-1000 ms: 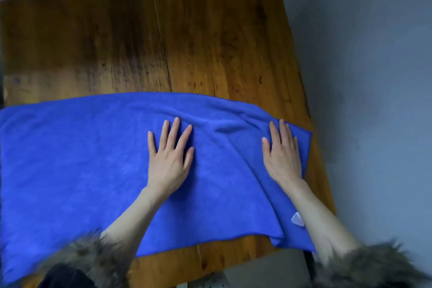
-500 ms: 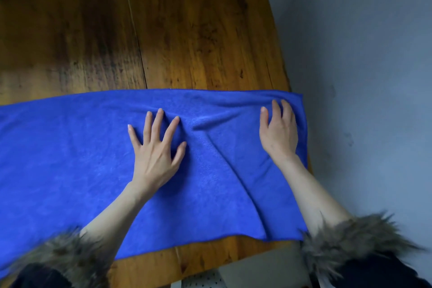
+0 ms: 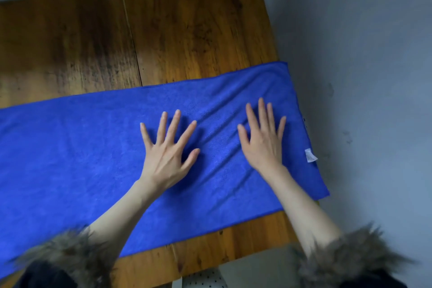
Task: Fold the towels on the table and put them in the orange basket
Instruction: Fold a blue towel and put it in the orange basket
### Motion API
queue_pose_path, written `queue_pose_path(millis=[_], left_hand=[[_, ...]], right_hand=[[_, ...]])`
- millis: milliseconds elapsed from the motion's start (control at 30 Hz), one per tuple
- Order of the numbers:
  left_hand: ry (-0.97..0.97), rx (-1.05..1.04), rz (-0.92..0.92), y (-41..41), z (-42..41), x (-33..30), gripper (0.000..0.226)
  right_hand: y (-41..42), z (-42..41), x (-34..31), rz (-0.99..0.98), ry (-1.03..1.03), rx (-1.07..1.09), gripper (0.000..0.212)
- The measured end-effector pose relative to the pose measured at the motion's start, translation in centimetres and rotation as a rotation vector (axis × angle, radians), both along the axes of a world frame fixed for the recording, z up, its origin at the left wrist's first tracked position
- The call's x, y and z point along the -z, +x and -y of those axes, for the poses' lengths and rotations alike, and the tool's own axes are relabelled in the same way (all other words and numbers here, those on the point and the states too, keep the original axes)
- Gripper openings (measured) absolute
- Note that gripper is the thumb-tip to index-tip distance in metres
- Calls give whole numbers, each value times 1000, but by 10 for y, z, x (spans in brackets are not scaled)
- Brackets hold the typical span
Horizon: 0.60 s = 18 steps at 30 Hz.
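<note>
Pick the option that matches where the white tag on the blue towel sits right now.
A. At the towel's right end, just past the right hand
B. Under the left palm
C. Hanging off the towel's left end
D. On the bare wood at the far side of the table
A: the white tag sticks out from the blue towel at its right end, beyond the right hand, which lies flat on the cloth like the left hand.

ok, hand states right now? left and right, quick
Left hand: open, fingers spread, flat on the blue microfibre towel, holding nothing.
Right hand: open, palm down on the same towel near its right end, holding nothing.
</note>
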<state>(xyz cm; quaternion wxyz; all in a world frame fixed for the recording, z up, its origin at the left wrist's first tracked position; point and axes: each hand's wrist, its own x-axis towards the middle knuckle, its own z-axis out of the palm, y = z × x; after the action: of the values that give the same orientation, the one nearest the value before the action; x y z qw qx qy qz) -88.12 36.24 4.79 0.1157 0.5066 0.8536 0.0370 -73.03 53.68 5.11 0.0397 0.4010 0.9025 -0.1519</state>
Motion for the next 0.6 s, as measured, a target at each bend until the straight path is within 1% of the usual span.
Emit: queue_pose_path(millis=[67, 167, 300, 400, 467, 533, 600], left_hand=[[-18, 28, -7, 0, -10, 4, 63], [-48, 27, -23, -12, -23, 11, 67], [-38, 33, -23, -14, -28, 9, 69], [27, 67, -20, 6, -26, 4, 66], [61, 134, -5, 31, -22, 2, 64], [70, 222, 19, 60, -18, 3, 63], [57, 281, 36, 83, -16, 8, 62]], right_hand=[[21, 25, 9, 52, 26, -11, 61], [47, 31, 20, 112, 74, -3, 61], [60, 25, 19, 89, 69, -10, 62], [69, 32, 17, 68, 53, 47, 60], [79, 39, 17, 93, 69, 47, 59], [88, 45, 17, 124, 70, 38, 58], [93, 47, 14, 104, 58, 35, 57]])
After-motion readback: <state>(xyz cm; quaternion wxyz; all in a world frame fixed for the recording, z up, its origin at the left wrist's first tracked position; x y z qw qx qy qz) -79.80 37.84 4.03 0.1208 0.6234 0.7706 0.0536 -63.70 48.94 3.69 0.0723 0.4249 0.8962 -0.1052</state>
